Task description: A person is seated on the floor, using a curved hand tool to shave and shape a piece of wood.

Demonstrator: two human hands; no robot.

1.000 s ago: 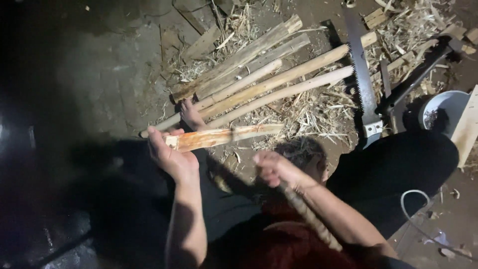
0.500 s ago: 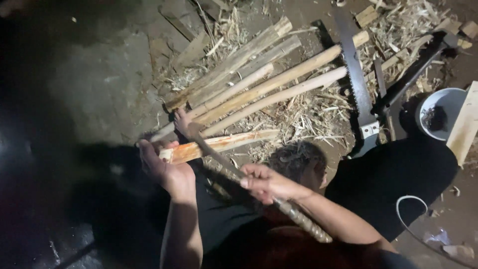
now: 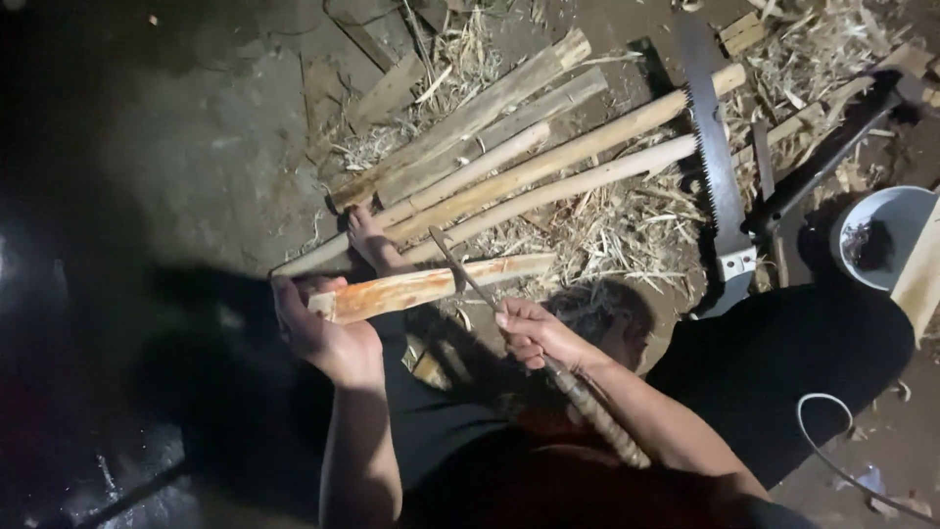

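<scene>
My left hand [image 3: 328,338] grips the reddish stake [image 3: 431,286] by its near end; my right hand [image 3: 534,333] is closed on the long blade [image 3: 460,274] laid across it; I'd shave shallow, away from fingers

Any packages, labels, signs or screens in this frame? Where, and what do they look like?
None in view: only wooden poles, a saw, a white bowl, straw on the ground, and the stick that the left hand holds.
</scene>
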